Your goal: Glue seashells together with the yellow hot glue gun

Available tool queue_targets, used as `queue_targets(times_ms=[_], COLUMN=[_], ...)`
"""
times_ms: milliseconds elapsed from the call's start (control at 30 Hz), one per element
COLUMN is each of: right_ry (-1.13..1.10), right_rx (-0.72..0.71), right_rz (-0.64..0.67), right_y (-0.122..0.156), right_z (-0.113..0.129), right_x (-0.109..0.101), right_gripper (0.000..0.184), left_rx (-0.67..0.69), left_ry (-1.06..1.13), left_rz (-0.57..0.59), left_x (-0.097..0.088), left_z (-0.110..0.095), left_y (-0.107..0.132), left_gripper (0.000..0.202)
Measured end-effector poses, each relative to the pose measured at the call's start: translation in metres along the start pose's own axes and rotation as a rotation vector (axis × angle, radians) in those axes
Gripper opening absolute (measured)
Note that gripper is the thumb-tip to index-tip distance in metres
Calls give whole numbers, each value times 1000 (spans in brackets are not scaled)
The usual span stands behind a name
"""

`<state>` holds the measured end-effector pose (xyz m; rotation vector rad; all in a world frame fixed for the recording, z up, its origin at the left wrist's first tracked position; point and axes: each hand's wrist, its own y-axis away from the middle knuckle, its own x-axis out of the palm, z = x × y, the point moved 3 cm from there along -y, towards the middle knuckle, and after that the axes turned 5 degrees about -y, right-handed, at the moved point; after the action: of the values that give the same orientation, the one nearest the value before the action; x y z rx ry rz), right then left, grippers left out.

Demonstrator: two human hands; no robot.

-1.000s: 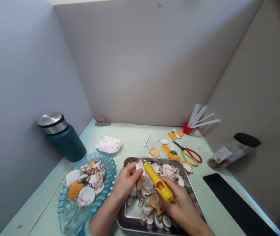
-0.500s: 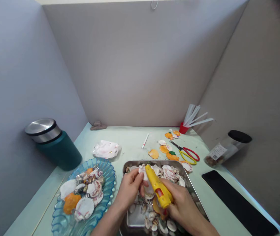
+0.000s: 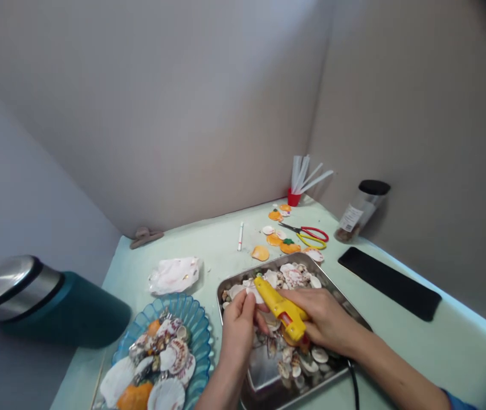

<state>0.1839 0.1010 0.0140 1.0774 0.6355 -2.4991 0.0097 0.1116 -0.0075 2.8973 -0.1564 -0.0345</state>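
Note:
My right hand [image 3: 326, 324] is wrapped round a yellow glue gun [image 3: 281, 309], its nozzle pointing up-left over a steel tray [image 3: 356, 320] filled with several seashells. A black cord runs back from the gun under my right forearm. My left hand [image 3: 240, 326] pinches a pale shell [image 3: 253, 291] right at the gun's nozzle, above the tray's left side. Both hands hover over the loose shells in the tray.
A blue glass dish [image 3: 191, 310] of shells sits at the left. A teal flask with a steel lid [image 3: 33, 304] lies far left. Behind the tray: crumpled plastic bag [image 3: 174, 274], white stick [image 3: 240, 236], orange shells [image 3: 283, 245], scissors [image 3: 309, 234], red cup of glue sticks [image 3: 296, 188], jar [image 3: 360, 210], black pad [image 3: 390, 283].
The view has swung and tilted to the right, so everything shifted left and rotated. My hands stay together over the tray, gun nozzle still against the shell.

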Motion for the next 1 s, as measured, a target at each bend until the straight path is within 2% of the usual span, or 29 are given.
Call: queue_targets(times_ms=[233,433,533,800,1000], right_ry=[51,-60,-108,-88,-69], right_rx=[-70,-208,-227,-214,-114], right_rz=[-43,-75,-104,-75,-80], right_y=[4,8,10,11,9], right_z=[-1,3,1,1,2], right_x=[4,-1,-4,-3,-5], right_gripper=[53,41,46,52,50], left_rx=[43,95,118,178,176], left_ry=[78,179,205,92,23], left_rz=[32,-50,-79,-78,-63], left_x=[1,0,-1,1,2], left_z=[0,-3,-7,-15,-13], left_y=[2,4,5,9,8], left_gripper=[31,34,35,37,37])
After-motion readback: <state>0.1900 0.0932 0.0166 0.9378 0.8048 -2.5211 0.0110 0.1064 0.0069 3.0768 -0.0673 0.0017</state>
